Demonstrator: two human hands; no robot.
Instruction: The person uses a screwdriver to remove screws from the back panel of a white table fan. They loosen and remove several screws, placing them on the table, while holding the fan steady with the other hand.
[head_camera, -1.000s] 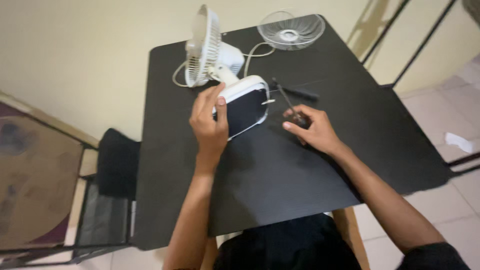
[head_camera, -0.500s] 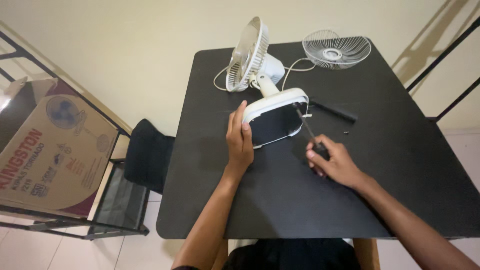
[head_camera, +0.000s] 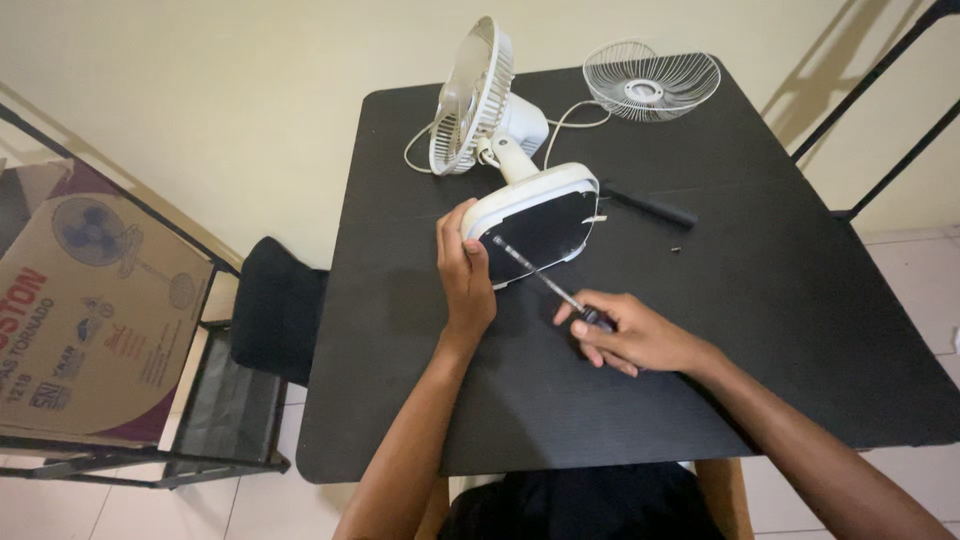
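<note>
A white table fan (head_camera: 480, 100) lies tipped on a black table (head_camera: 760, 300), its base (head_camera: 535, 235) turned up so the dark underside faces me. My left hand (head_camera: 463, 270) grips the base's left edge. My right hand (head_camera: 625, 335) holds a screwdriver (head_camera: 545, 280) by its handle, the shaft slanting up-left with its tip on the underside of the base near my left fingers. The fan's white power cord (head_camera: 560, 125) loops behind it.
A detached white wire fan grille (head_camera: 650, 82) lies at the table's far edge. A dark tool (head_camera: 650, 208) and a small screw (head_camera: 677, 249) rest right of the base. A black chair (head_camera: 270, 310) and a cardboard fan box (head_camera: 90, 320) on a rack stand left.
My right hand has lifted the screwdriver from lying on the table and brought its tip onto the underside of the base. The camera view shifted and moved closer.
</note>
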